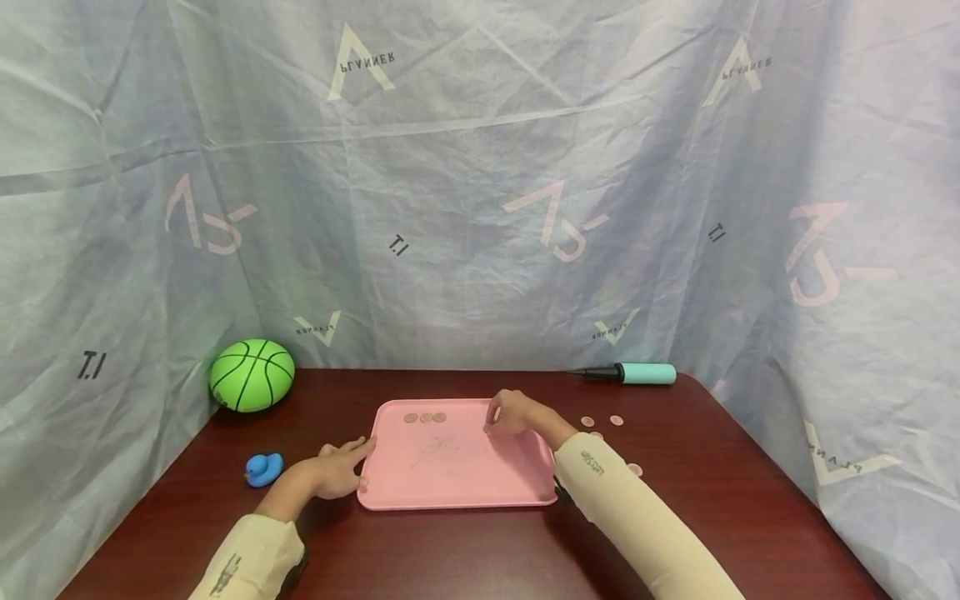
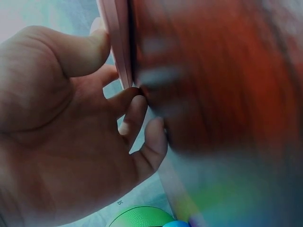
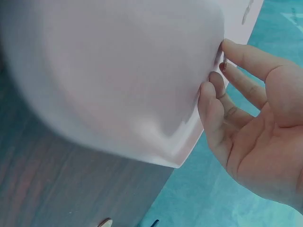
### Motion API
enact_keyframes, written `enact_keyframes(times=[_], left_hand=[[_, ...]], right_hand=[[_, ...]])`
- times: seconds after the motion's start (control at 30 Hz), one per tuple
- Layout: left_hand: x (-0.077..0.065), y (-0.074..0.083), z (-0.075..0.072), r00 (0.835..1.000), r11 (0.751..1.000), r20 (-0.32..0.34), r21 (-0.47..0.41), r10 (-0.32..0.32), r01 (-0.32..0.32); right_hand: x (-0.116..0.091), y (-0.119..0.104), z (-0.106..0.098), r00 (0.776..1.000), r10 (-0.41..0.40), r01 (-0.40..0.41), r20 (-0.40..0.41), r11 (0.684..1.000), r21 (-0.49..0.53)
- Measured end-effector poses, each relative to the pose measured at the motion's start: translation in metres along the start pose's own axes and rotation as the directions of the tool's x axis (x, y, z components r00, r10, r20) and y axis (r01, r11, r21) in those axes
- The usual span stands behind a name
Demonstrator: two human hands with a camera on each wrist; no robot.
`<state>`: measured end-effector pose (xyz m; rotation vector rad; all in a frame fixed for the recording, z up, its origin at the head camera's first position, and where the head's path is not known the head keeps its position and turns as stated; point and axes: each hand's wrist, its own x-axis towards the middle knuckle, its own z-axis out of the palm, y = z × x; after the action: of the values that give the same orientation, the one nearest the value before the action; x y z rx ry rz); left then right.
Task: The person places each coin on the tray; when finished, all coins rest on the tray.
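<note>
A pink tray lies on the dark wooden table, with three copper-coloured coins in a row near its far left corner. Over the tray's far right part, my right hand points its fingertips down. The right wrist view shows a thin coin edge-on, pinched between thumb and finger, close to the tray's surface. My left hand rests at the tray's left side, thumb and index finger touching the rim; its other fingers bend loosely beside it.
More coins lie on the table right of the tray, partly behind the right sleeve. At the back right is a turquoise hand pump. A green ball and a blue rubber duck are at the left. Grey cloth hangs behind.
</note>
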<state>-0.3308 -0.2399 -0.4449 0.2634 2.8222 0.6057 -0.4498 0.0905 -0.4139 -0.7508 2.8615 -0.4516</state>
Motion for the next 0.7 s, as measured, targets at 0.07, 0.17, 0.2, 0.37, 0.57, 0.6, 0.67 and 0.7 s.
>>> enact_keyframes(times=[0.07,0.17,0.2,0.37,0.57,0.6,0.67,0.7], left_hand=[[0.0,0.0,0.0,1.0,1.0,-0.002,0.008,-0.005,0.005],[-0.002,0.002,-0.001,1.0,1.0,-0.001,0.01,0.001,-0.001],[-0.004,0.003,-0.002,1.0,1.0,-0.002,0.009,0.0,0.0],[-0.01,0.007,-0.006,1.0,1.0,0.0,0.01,0.003,-0.003],[-0.01,0.006,-0.004,1.0,1.0,0.003,0.008,0.011,-0.011],[-0.009,0.006,-0.004,1.0,1.0,0.005,0.007,0.018,-0.018],[-0.007,0.004,-0.003,1.0,1.0,0.004,0.016,0.023,-0.023],[-0.006,0.004,-0.003,1.0,0.999,0.003,0.021,0.024,-0.024]], right_hand=[[0.002,-0.001,-0.001,1.0,0.0,0.0,0.001,1.0,-0.018],[0.005,-0.003,-0.002,1.0,0.004,-0.004,0.002,0.998,-0.057],[0.007,-0.004,-0.003,1.0,0.005,-0.005,0.002,0.997,-0.071],[0.015,-0.016,-0.005,0.999,0.019,-0.016,0.027,0.994,-0.11],[0.023,-0.026,-0.001,0.999,0.027,-0.023,0.037,0.992,-0.122],[0.024,-0.027,0.0,0.999,0.026,-0.022,0.033,0.993,-0.119],[0.026,-0.029,0.001,0.999,0.023,-0.02,0.022,0.994,-0.112],[0.028,-0.029,0.001,1.0,0.022,-0.02,0.016,0.994,-0.106]])
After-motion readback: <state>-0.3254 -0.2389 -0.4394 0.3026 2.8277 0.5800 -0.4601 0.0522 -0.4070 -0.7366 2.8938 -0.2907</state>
